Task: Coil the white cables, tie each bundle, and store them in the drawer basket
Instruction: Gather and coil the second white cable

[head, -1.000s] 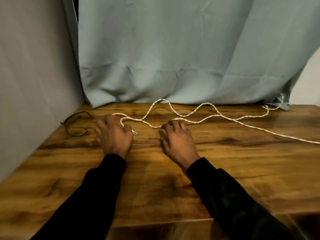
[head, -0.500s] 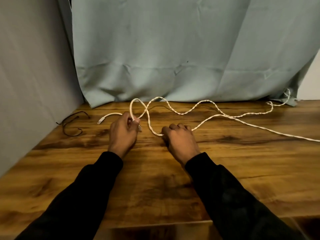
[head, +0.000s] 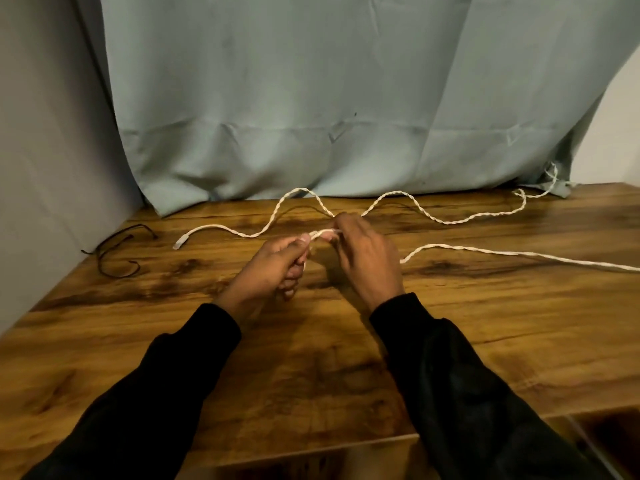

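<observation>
A long white twisted cable snakes across the back of the wooden table, with its plug end lying at the left. Another stretch of the cable runs off the right edge. My left hand and my right hand are raised just above the table's middle, close together. Both pinch a short doubled stretch of the cable between them. The drawer basket is not in view.
A thin black wire lies curled at the table's left back corner beside the grey wall. A blue-grey curtain hangs along the back edge. The table's front edge runs below my forearms.
Both hands rose off the table and drew together at its middle, taking the cable up with them. The loop near the left hand is gone and the plug end lies further left.
</observation>
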